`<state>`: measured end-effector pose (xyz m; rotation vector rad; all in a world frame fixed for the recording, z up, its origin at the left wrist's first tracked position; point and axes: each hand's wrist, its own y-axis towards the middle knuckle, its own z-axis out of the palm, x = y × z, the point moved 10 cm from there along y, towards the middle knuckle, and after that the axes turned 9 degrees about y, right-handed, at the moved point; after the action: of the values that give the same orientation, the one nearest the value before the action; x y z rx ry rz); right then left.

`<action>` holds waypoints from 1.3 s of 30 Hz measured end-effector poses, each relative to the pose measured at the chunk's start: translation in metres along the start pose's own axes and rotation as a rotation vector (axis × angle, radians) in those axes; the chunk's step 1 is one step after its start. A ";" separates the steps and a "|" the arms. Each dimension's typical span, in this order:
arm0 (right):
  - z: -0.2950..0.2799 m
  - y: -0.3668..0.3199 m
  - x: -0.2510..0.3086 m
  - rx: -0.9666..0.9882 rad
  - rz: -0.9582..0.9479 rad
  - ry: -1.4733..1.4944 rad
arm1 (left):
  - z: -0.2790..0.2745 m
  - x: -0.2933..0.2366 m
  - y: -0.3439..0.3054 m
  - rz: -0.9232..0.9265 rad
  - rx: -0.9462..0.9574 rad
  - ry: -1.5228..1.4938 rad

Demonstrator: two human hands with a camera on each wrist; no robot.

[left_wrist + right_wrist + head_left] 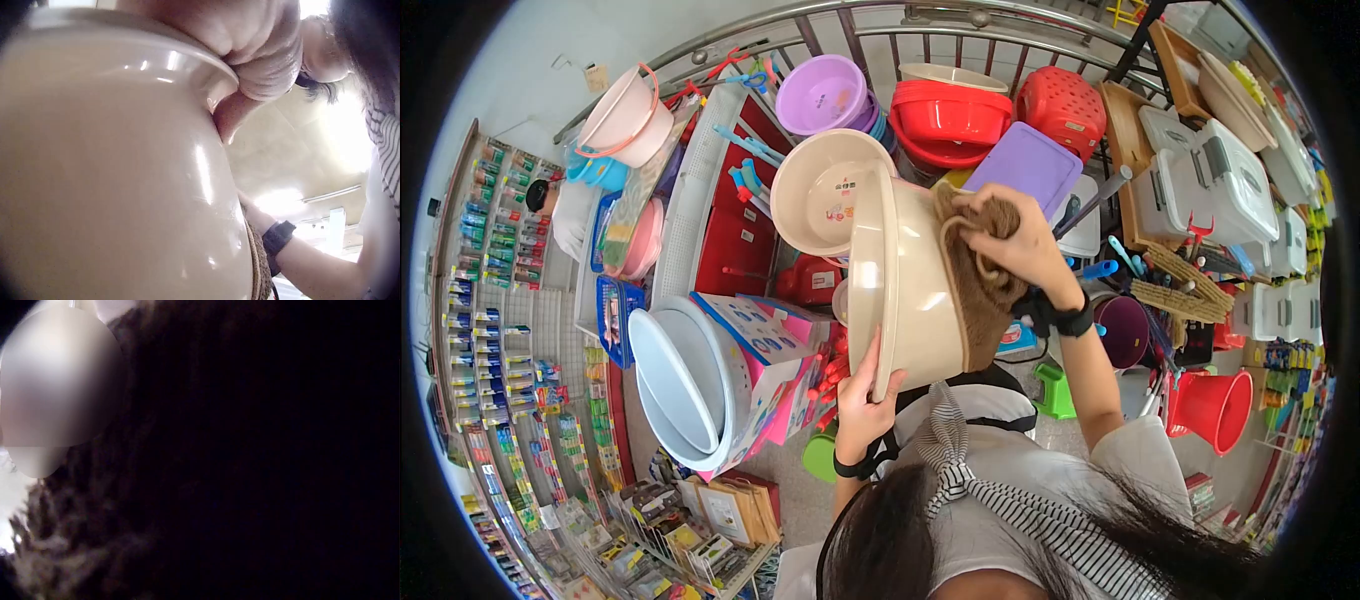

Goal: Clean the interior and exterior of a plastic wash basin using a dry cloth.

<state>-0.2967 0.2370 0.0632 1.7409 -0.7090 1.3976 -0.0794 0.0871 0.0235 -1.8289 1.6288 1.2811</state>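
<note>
A beige plastic basin is tipped on its side in front of the person's chest. The left hand grips its rim at the lower edge, with the thumb and fingers on either side. In the left wrist view, the smooth outer wall of the basin fills much of the picture, below the left hand. Bunched in the right hand is a brown towel, which lies against the basin's underside. The fuzzy towel darkens most of the right wrist view.
Another beige basin stands just behind. Purple basins and red basins are stacked by the metal railing. Pale blue tubs sit at left, lidded storage boxes at right, and a red bucket lower right.
</note>
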 end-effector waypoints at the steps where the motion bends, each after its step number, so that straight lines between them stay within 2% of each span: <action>1: -0.005 0.002 -0.006 0.008 0.094 -0.042 | -0.001 -0.005 0.000 0.054 0.012 0.073; 2: -0.007 0.000 -0.013 0.022 0.113 -0.049 | -0.001 -0.006 -0.001 0.056 0.011 0.075; 4: 0.000 -0.016 -0.022 -0.006 0.070 0.005 | -0.001 0.014 -0.003 -0.158 -0.007 -0.050; 5: 0.004 -0.028 -0.022 -0.035 0.031 0.055 | -0.001 0.015 -0.003 -0.158 -0.014 -0.047; 7: 0.020 -0.049 -0.012 0.042 0.049 -0.051 | 0.006 0.021 -0.002 -0.161 -0.007 -0.014; 8: 0.025 -0.056 -0.007 0.031 -0.006 -0.094 | 0.005 0.009 0.003 -0.059 -0.010 0.053; 9: 0.029 -0.061 -0.001 0.017 -0.056 -0.135 | 0.004 0.010 0.001 -0.060 -0.010 0.053; 11: 0.035 -0.063 -0.003 -0.004 -0.011 -0.102 | 0.023 0.019 -0.009 -0.114 0.198 0.153; 12: 0.029 -0.059 -0.008 -0.092 0.039 0.085 | 0.031 0.009 -0.008 0.006 0.205 0.173; 13: 0.024 -0.056 -0.014 -0.177 0.086 0.270 | 0.036 0.010 -0.007 0.005 0.206 0.172; 15: 0.022 -0.048 0.009 -0.158 0.100 0.171 | 0.041 -0.007 -0.004 0.182 0.194 0.189; 16: 0.024 -0.047 0.012 -0.170 0.142 0.230 | 0.045 0.002 -0.006 0.091 0.241 0.157; 17: 0.025 -0.047 0.011 -0.182 0.184 0.289 | 0.044 0.003 -0.006 0.092 0.240 0.157; 18: 0.025 -0.046 0.013 -0.167 0.109 0.190 | 0.050 0.009 -0.007 0.062 0.317 0.208; 19: 0.024 -0.047 0.010 -0.168 0.109 0.189 | 0.056 0.015 -0.010 0.030 0.393 0.259; 22: 0.030 -0.050 -0.002 -0.116 0.125 0.120 | 0.057 0.013 -0.006 0.109 0.346 0.280; 25: 0.035 -0.068 -0.010 -0.239 0.170 0.210 | 0.061 0.011 -0.004 0.091 0.408 0.244; 26: 0.042 -0.073 -0.001 -0.259 0.035 0.087 | 0.061 0.014 -0.004 0.089 0.406 0.244; 28: 0.063 -0.085 0.015 -0.220 -0.157 -0.135 | 0.044 0.012 -0.002 0.095 0.237 -0.358; 29: 0.076 -0.091 0.020 -0.221 -0.252 -0.205 | 0.046 0.008 0.001 0.092 0.237 -0.361; 31: 0.102 -0.106 0.023 -0.167 -0.344 -0.372 | 0.037 0.013 0.016 -0.153 0.088 -0.586; 33: 0.114 -0.118 0.026 -0.147 -0.408 -0.430 | 0.032 0.020 0.026 -0.367 0.047 -0.682; 35: 0.136 -0.128 0.031 0.058 -0.504 -0.493 | 0.022 0.028 0.030 -0.295 -0.089 -0.608; 39: 0.140 -0.131 0.032 0.219 -0.573 -0.476 | 0.019 0.026 0.034 -0.354 -0.088 -0.530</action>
<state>-0.1076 0.1918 0.0511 2.2533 -0.2511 0.6937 -0.1205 0.0779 0.0023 -1.5503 0.9380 1.5159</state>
